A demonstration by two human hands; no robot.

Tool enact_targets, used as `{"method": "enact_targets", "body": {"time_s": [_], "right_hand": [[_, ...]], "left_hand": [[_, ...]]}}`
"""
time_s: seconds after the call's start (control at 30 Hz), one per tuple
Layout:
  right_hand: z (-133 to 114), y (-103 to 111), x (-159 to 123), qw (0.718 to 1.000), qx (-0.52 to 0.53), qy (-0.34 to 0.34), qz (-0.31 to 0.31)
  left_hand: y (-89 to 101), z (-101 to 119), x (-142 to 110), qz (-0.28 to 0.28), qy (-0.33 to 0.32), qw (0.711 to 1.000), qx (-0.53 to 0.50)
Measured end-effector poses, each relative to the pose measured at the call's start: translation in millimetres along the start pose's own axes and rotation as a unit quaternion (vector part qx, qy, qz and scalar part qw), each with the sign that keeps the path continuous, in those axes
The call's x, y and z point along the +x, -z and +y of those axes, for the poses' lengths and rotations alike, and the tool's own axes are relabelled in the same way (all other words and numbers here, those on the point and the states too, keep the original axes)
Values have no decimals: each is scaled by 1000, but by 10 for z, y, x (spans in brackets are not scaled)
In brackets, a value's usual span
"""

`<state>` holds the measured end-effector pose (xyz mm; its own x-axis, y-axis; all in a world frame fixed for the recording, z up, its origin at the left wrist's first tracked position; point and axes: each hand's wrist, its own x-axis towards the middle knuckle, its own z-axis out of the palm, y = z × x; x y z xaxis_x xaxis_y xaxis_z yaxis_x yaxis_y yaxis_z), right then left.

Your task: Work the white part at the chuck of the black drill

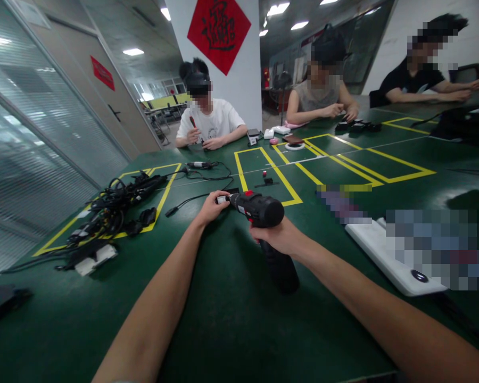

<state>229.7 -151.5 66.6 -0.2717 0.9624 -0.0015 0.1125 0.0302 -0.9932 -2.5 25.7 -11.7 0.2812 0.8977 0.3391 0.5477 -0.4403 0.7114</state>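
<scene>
Right hand [275, 236] is clenched round the grip of a cordless drill [261, 208], left hand [212, 207] pinching its front end, can't tell what's in the chuck. Drill sits over the green table [219, 324], just in front of a yellow taped box [280, 175], with a cable pile [112, 213] off to the left

Left hand [212, 208] and right hand [277, 238] both grip.

The cordless drill [261, 208] is black and red, the table [223, 324] green with yellow rectangles.
</scene>
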Motion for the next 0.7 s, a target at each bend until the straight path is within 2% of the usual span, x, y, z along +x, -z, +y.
{"method": "enact_targets", "body": {"time_s": [0.33, 0.57, 0.7], "right_hand": [[34, 7, -2, 1000, 1, 8, -10], [107, 4, 28, 998, 65, 9, -3], [91, 7, 31, 999, 48, 12, -8]], "left_hand": [[-13, 8, 5, 2, 18, 1000, -11], [-27, -38, 19, 8, 17, 1000, -6], [-27, -45, 18, 9, 10, 1000, -7]]}}
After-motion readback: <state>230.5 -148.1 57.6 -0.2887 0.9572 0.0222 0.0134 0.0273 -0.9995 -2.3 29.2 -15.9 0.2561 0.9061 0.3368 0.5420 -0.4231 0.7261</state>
